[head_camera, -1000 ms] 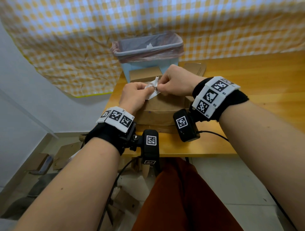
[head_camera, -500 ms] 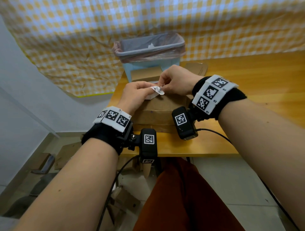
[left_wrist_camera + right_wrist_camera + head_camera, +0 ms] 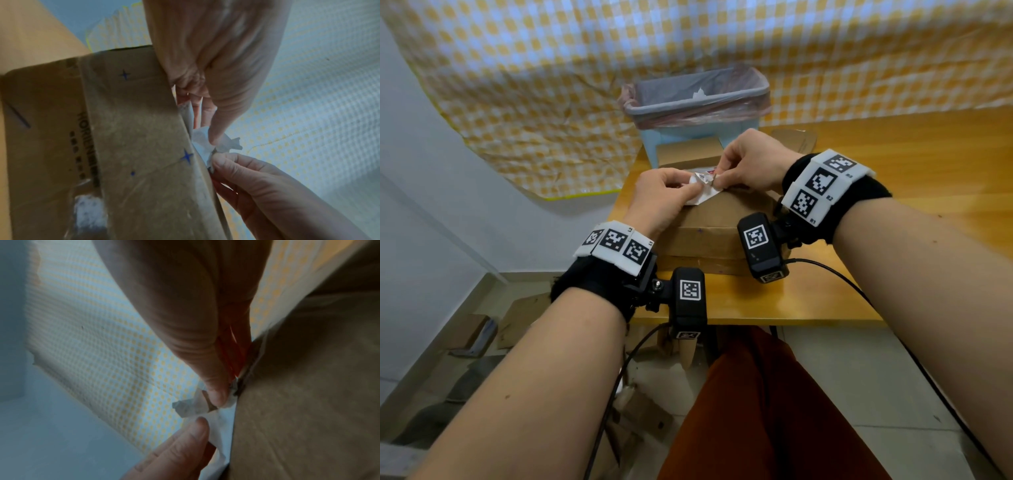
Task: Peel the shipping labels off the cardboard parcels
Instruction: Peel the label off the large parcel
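A flat brown cardboard parcel lies on the wooden table, stacked on another flat piece of cardboard. A white shipping label is partly lifted and crumpled at the parcel's far left. My left hand pinches the loose white part from the left. My right hand pinches the printed, crumpled end from the right. In the left wrist view the thumb presses the label at the parcel's edge. The right wrist view shows the label pinched beside the parcel.
A blue bin lined with a plastic bag stands just behind the parcels at the table's far edge. Another cardboard box sits between the bin and the parcel. A checked cloth hangs behind. Cardboard scraps lie on the floor at left.
The lifted label end has gone from standing up between my hands to folded and crumpled. Both hands have shifted slightly toward the parcel's far edge, still pinching it.
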